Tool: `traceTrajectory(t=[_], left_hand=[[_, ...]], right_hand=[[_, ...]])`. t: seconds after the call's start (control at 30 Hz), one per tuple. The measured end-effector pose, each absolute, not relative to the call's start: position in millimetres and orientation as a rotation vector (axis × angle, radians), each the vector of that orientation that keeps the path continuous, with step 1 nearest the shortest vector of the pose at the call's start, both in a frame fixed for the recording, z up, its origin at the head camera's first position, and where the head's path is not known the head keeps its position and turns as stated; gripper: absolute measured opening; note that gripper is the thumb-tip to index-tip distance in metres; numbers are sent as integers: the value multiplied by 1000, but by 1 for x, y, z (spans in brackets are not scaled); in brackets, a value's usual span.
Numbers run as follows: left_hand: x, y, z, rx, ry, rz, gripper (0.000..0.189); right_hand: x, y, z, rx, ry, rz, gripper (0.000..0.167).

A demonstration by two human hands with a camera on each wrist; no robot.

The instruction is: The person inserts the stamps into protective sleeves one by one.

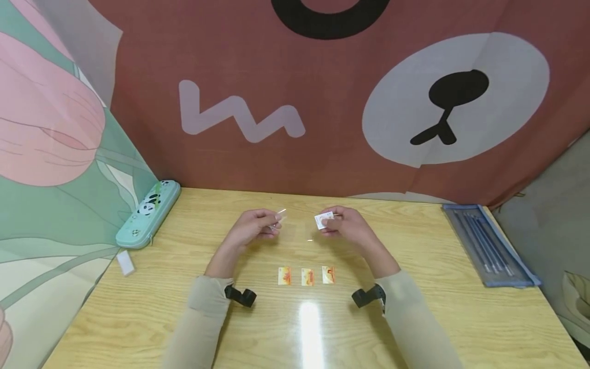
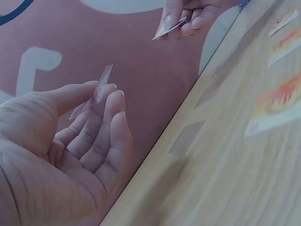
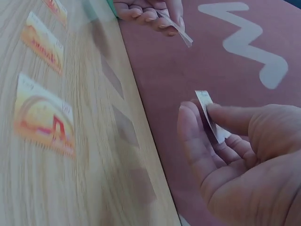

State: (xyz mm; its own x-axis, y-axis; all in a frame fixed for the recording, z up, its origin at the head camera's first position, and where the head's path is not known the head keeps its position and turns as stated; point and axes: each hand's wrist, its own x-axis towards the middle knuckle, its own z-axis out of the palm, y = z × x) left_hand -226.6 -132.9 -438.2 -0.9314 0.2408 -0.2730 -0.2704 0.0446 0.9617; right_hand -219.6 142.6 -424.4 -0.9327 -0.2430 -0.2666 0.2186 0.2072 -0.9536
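My left hand [image 1: 255, 224] pinches a small clear plastic sleeve [image 2: 96, 96] between thumb and fingers; the other fingers are curled loosely beneath. To its right, my right hand [image 1: 346, 224] pinches a small white stamp [image 1: 324, 220] with faint reddish print. The two hands are apart, raised near the far side of the table. Nearer the person, three orange-and-yellow stamps lie in a row: a left one [image 1: 284, 275], a middle one [image 1: 307, 277] and a right one [image 1: 328, 274]. Between them and the hands, several faint see-through rectangles [image 3: 124, 125] show on the wood.
At the left of the wooden table [image 1: 161, 318] lies a mint pencil case [image 1: 148, 212] with pandas, beside a white block [image 1: 125, 263]. A blue mesh zip pouch [image 1: 490, 246] holding several pencils lies at the right. A printed cloth [image 1: 322, 154] hangs behind the table.
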Motion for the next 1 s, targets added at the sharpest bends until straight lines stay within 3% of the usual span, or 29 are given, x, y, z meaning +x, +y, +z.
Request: traceTrajectory(t=[0.4, 1.0], left_hand=[[-232, -95, -436, 77, 2074, 1869, 24], [-220, -72, -439, 33, 1834, 1986, 29]], right_hand=[[-215, 171, -422, -25, 2137, -1954, 35], [-202, 164, -428, 31, 2071, -2111, 35]])
